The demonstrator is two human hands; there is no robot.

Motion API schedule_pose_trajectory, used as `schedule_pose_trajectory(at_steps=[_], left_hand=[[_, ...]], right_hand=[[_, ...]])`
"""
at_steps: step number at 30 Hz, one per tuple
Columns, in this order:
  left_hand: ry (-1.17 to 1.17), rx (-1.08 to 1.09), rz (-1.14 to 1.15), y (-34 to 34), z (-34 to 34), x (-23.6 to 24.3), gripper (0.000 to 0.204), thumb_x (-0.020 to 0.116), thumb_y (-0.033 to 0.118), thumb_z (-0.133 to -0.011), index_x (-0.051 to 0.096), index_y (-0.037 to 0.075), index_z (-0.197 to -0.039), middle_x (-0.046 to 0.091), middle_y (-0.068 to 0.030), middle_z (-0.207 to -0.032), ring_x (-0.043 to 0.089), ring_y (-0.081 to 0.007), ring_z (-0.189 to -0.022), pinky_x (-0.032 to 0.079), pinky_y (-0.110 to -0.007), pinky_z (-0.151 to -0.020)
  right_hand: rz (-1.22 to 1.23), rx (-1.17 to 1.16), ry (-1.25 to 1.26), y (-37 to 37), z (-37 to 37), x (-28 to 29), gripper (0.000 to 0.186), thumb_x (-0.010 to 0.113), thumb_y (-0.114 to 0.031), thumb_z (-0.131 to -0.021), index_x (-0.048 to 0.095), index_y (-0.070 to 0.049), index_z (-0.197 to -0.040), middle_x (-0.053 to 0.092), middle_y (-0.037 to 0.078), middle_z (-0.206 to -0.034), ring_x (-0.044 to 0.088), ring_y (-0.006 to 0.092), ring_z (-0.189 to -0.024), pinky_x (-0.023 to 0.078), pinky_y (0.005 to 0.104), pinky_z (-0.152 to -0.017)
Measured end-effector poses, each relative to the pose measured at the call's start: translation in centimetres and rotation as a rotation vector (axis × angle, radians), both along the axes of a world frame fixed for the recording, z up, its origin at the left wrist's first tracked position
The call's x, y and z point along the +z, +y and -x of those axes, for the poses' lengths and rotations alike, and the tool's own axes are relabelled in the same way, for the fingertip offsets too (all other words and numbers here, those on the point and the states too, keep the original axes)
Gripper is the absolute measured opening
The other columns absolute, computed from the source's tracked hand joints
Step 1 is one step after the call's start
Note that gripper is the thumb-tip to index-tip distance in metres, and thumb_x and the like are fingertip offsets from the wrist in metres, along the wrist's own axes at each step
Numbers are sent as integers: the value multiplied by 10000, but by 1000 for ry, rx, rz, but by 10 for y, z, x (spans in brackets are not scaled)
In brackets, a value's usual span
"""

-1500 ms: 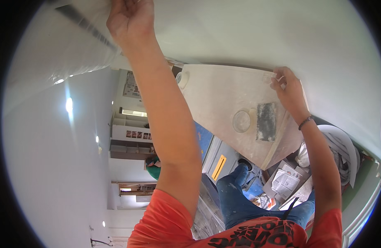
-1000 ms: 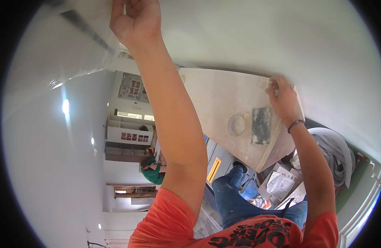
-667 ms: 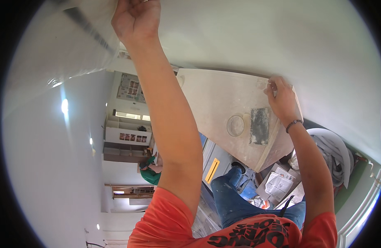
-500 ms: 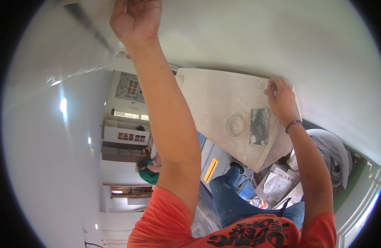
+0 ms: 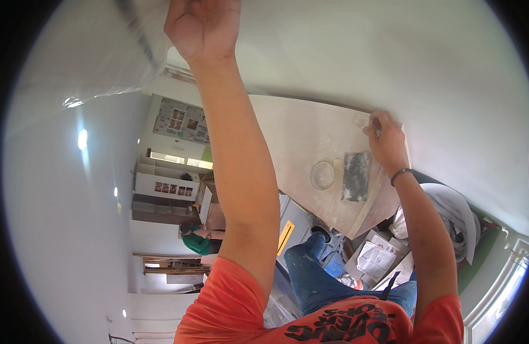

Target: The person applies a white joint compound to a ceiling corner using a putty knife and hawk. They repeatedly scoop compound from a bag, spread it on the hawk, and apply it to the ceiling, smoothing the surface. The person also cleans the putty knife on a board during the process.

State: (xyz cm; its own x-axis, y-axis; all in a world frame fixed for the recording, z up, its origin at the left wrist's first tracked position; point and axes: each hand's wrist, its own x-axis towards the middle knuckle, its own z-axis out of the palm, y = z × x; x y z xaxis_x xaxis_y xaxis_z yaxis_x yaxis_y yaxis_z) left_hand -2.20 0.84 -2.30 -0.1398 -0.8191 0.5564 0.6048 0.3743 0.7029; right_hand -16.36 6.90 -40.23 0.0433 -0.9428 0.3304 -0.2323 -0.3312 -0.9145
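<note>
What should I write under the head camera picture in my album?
Left hand stretched out by a pale wall, right hand at the corner of a dusty board.

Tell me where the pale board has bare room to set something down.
Bare: the board between the left forearm and the round item, and above that toward the wall. Crowded: where the dark pad sits beside the item, and the corner at the right hand.

Dusty panel: tape roll, dk grey rect. pad.
</note>
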Motion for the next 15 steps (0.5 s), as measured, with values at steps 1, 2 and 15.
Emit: schedule_pose_trajectory(at_steps=[1,2,15], left_hand=[[-37,-12,21,-2,-1,2,195,551,99,-1031,643,-27,-1148,681,-181,-1081,641,-271,-1029,514,-410,-895],[-74,-25,42,-4,-3,4,190,546,97,-1041,642,-21,-1154,678,-180,-1085,642,-269,-1038,519,-403,-898],[-10,185,-116,-18,-11,14,133,535,16,-1031,619,-23,-1127,665,-106,-998,643,-213,-895,559,-328,-823]], right_hand=[[-2,1,1,0,0,0,142,681,-85,-872,623,-87,-1002,668,79,-953,662,303,-872,525,439,-771],[-1,5,-1,-1,0,-1,139,683,-87,-871,624,-87,-997,668,79,-953,660,304,-873,525,439,-771],[12,-1,33,1,-3,3,70,656,-82,-910,636,-65,-976,668,90,-932,678,287,-846,541,423,-750]])
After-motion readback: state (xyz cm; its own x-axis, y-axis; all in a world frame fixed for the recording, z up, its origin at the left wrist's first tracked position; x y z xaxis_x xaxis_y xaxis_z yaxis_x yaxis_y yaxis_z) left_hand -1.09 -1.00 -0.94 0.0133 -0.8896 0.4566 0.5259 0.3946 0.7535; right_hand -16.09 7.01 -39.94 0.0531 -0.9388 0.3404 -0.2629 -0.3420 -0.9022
